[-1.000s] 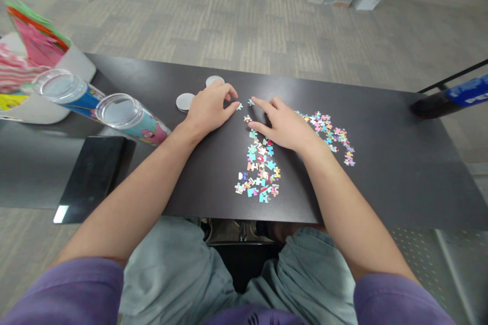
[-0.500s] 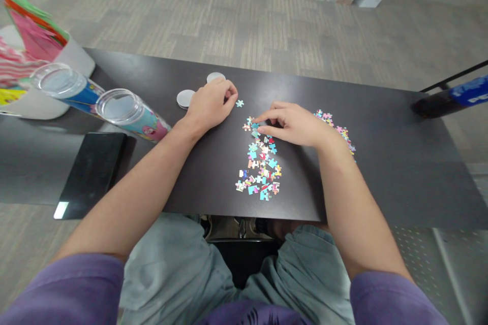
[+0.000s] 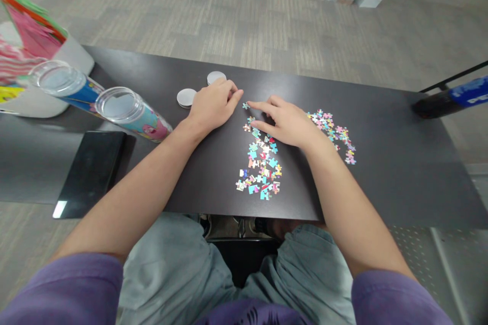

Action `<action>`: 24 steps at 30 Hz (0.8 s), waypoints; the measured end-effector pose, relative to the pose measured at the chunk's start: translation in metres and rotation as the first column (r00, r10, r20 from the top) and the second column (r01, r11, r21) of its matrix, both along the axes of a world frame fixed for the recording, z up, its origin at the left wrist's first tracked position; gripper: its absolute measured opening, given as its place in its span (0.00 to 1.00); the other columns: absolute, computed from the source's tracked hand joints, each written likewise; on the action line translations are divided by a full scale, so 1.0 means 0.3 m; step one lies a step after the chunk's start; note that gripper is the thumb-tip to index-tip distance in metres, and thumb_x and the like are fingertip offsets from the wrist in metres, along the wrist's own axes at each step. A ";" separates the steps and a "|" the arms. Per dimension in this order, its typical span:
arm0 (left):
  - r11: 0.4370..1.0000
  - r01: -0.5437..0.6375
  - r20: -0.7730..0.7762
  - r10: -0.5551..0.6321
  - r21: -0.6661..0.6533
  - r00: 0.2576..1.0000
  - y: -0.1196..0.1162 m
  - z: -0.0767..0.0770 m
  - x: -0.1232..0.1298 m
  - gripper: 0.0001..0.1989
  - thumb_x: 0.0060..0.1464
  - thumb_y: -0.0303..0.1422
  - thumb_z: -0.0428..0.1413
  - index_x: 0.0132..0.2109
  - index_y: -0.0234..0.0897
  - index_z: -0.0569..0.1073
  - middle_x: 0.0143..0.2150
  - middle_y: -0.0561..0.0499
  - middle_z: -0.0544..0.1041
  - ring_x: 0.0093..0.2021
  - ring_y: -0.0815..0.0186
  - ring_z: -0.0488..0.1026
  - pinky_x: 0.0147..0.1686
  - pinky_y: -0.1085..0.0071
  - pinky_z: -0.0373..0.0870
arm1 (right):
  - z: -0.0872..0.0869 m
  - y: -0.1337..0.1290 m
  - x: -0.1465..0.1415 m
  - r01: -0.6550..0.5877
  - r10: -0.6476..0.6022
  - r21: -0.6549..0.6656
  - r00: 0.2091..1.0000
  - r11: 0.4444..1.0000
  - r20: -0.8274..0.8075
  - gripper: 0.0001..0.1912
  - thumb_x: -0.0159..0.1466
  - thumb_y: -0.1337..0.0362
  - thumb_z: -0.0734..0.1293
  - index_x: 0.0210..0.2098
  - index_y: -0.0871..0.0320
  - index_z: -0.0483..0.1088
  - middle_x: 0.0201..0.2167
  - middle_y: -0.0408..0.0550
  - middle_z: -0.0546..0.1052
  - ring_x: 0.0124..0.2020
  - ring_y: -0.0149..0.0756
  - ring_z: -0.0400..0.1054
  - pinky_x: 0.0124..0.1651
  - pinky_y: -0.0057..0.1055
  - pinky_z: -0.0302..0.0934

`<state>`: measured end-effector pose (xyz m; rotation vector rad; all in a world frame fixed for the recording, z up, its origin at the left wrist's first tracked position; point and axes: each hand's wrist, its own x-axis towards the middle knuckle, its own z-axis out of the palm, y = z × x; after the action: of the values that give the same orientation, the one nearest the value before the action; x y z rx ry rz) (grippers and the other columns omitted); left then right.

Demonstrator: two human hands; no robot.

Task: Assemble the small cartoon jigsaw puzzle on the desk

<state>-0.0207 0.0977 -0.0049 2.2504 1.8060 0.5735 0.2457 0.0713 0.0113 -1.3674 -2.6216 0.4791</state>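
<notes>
Small jigsaw puzzle pieces (image 3: pixel 263 162) lie loosely spread in a column on the dark table. At its far end is a single pale blue puzzle piece (image 3: pixel 246 105). My right hand (image 3: pixel 287 121) is open over the upper pieces, index finger and thumb apart. Its index fingertip is at the single piece, and its thumb is by the pieces just below. To the left, my left hand (image 3: pixel 214 104) rests near the table with its fingers curled in. Its thumb tip is just above the single piece, apart from it, and nothing shows in its fingers.
More puzzle pieces (image 3: pixel 339 134) form a curved cluster right of my right hand. White discs (image 3: pixel 186 97) lie beside my left hand. Clear-lidded tubes (image 3: pixel 131 111), a black tablet-like slab (image 3: pixel 91 172) and a white bin (image 3: pixel 74 63) stand left. A dark bottle (image 3: pixel 453 96) is right.
My right hand has moved slightly left and its index finger has stretched toward the single piece. That piece has shifted a little right. My left hand has moved slightly right.
</notes>
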 end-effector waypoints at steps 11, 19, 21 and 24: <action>0.999 0.021 0.003 -0.021 -0.033 1.000 -0.010 0.021 -0.004 0.02 0.82 0.36 0.66 0.54 0.47 0.86 0.59 0.47 0.92 0.56 0.48 0.89 0.56 0.52 0.82 | 0.067 -0.009 0.103 0.132 -0.123 -0.044 0.979 0.990 0.164 0.42 0.87 0.34 0.67 0.85 0.56 0.83 0.60 0.68 0.87 0.54 0.70 0.85 0.68 0.67 0.79; 0.999 0.039 -0.018 -0.039 -0.003 0.999 -0.025 0.018 0.001 0.09 0.76 0.38 0.74 0.56 0.47 0.85 0.58 0.48 0.92 0.57 0.47 0.90 0.51 0.52 0.81 | 0.164 -0.060 0.220 0.243 -0.168 -0.202 0.929 0.949 0.330 0.35 0.85 0.28 0.66 0.53 0.50 0.91 0.36 0.58 0.86 0.37 0.62 0.81 0.47 0.59 0.75; 0.999 0.035 -0.016 -0.035 0.005 0.999 -0.024 0.015 -0.001 0.08 0.76 0.38 0.74 0.55 0.47 0.85 0.57 0.49 0.92 0.55 0.47 0.90 0.51 0.52 0.81 | 0.171 -0.067 0.232 0.262 -0.169 -0.237 0.922 0.936 0.349 0.34 0.85 0.29 0.68 0.55 0.50 0.91 0.31 0.55 0.84 0.36 0.60 0.82 0.45 0.57 0.75; 1.000 0.022 -0.010 -0.022 0.017 1.000 -0.019 0.002 -0.006 0.07 0.77 0.41 0.72 0.55 0.47 0.85 0.56 0.48 0.92 0.54 0.46 0.90 0.51 0.50 0.81 | 0.163 -0.070 0.231 0.264 -0.200 -0.180 0.929 0.948 0.312 0.38 0.84 0.30 0.70 0.66 0.55 0.91 0.36 0.57 0.88 0.40 0.63 0.85 0.48 0.58 0.79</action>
<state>-0.0225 0.0920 -0.0043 2.2853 1.7849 0.5766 0.3150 0.0504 0.0602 -1.9296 -2.6335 0.5870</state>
